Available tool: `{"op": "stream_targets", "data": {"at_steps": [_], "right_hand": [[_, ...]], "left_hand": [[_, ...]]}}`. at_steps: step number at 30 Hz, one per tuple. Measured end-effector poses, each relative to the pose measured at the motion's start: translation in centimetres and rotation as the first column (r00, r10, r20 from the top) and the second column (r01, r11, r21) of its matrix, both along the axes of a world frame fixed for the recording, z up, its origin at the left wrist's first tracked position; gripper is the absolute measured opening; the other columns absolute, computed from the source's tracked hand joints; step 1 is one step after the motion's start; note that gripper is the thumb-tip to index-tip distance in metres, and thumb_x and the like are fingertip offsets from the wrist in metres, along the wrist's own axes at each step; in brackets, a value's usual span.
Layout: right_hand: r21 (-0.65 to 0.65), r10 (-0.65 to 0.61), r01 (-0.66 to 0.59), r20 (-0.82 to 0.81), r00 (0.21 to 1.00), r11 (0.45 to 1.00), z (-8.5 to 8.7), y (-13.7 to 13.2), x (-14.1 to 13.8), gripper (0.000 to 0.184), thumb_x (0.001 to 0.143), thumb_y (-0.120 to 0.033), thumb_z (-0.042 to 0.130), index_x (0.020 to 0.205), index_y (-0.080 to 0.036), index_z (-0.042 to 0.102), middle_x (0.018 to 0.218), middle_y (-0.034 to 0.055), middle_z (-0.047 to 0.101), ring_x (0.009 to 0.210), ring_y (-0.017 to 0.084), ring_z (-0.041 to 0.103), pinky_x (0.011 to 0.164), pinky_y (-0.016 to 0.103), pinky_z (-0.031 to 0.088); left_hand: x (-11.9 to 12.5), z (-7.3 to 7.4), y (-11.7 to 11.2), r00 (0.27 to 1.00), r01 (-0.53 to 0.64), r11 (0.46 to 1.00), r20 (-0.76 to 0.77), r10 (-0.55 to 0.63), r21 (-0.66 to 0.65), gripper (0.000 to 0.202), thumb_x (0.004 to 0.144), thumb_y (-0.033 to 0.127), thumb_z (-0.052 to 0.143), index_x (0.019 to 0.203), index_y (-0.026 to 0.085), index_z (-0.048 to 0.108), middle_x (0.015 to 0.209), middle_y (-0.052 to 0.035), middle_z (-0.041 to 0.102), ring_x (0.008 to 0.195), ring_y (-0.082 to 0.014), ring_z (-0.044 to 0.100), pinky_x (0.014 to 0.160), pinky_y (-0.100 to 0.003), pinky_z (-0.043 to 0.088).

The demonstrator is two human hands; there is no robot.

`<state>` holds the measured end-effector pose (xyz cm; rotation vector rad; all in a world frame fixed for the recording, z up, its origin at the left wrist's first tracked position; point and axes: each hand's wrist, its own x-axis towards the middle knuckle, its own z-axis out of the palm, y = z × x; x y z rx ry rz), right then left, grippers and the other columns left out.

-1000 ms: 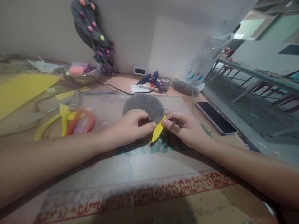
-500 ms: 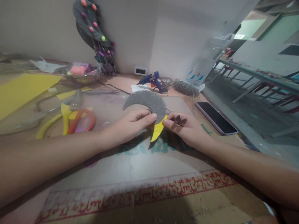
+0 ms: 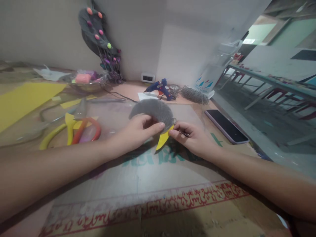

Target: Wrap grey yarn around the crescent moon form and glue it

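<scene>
A crescent (image 3: 154, 108) wrapped in grey yarn is held just above the table, its lower tip (image 3: 162, 141) bare and yellow. My left hand (image 3: 139, 130) grips the crescent from the left, thumb on top of the wrapped part and fingers behind it. At the border between yarn and yellow, my right hand (image 3: 191, 136) is pinched at the right edge, where a small loop of grey yarn (image 3: 174, 120) sticks out. The strand between those fingertips is mostly hidden. Something small and dark shows among the right fingers, too unclear to name.
Scissors with red and yellow handles (image 3: 85, 130) and yellow sheet (image 3: 27, 100) lie left. Behind the crescent are a blue glue gun (image 3: 159, 89), a yarn bundle (image 3: 194, 94) and a small digital display (image 3: 148, 78). A phone (image 3: 227, 126) rests at the right table edge.
The crescent and both hands have shifted slightly, with the yellow tip moving a little left. My right hand has turned, so the small dark item shows less.
</scene>
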<state>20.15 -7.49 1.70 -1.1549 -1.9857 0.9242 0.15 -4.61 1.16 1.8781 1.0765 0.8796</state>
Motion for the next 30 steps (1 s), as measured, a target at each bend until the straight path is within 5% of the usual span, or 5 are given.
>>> {"op": "stream_targets", "data": {"at_steps": [4, 9, 16, 22, 30], "right_hand": [[0.034, 0.000, 0.000, -0.011, 1.000, 0.999, 0.1, 0.1, 0.2, 0.019, 0.086, -0.036, 0.057, 0.079, -0.018, 0.057, 0.070, -0.0013, 0.054, 0.062, 0.010, 0.046, 0.057, 0.025, 0.038], [0.123, -0.192, 0.199, -0.065, 0.979, 0.972, 0.0, 1.4, 1.0, 0.021, 0.085, -0.039, 0.058, 0.079, -0.019, 0.056, 0.068, -0.0021, 0.051, 0.059, 0.010, 0.045, 0.053, 0.024, 0.036], [0.065, -0.126, 0.132, -0.093, 0.988, 0.989, -0.7, 2.2, 1.3, 0.035, 0.088, -0.039, 0.052, 0.118, -0.020, 0.054, 0.059, -0.0077, 0.037, 0.049, 0.010, 0.035, 0.048, 0.024, 0.030], [0.176, -0.069, 0.049, 0.111, 0.991, 0.983, -0.9, 1.9, 1.2, 0.016, 0.086, -0.030, 0.053, 0.079, -0.018, 0.060, 0.071, 0.0001, 0.059, 0.063, 0.011, 0.050, 0.059, 0.024, 0.040], [0.238, -0.117, 0.091, 0.099, 0.988, 0.967, -0.5, 1.6, 1.2, 0.017, 0.087, -0.033, 0.053, 0.081, -0.018, 0.057, 0.067, -0.0012, 0.056, 0.057, 0.010, 0.047, 0.053, 0.021, 0.038]], "left_hand": [[-0.2, -0.1, 0.5, 0.997, -0.067, 0.992, -0.016, 0.069, 0.111, 0.035, 0.085, 0.047, 0.053, 0.065, 0.018, 0.054, 0.069, 0.0000, 0.053, 0.065, -0.0140, 0.047, 0.059, -0.027, 0.035], [-0.3, -0.1, 0.7, 0.996, -0.093, 0.990, 0.002, 0.093, 0.110, 0.036, 0.087, 0.046, 0.050, 0.065, 0.018, 0.054, 0.069, -0.0005, 0.054, 0.066, -0.0149, 0.049, 0.061, -0.028, 0.036], [-0.1, -0.4, 0.9, 0.998, -0.056, 0.991, 0.039, 0.052, 0.118, 0.035, 0.087, 0.044, 0.051, 0.063, 0.018, 0.055, 0.066, -0.0007, 0.054, 0.066, -0.0159, 0.051, 0.061, -0.028, 0.038], [-0.2, -0.4, 1.0, 0.996, -0.083, 0.989, 0.052, 0.077, 0.118, 0.034, 0.086, 0.045, 0.052, 0.064, 0.018, 0.053, 0.066, 0.0001, 0.054, 0.065, -0.0158, 0.051, 0.061, -0.028, 0.038], [-0.1, -0.4, 0.7, 0.989, 0.010, 1.000, 0.146, -0.008, -0.015, 0.034, 0.088, 0.042, 0.049, 0.062, 0.019, 0.045, 0.055, 0.0029, 0.052, 0.054, -0.0127, 0.049, 0.056, -0.026, 0.036]]}}
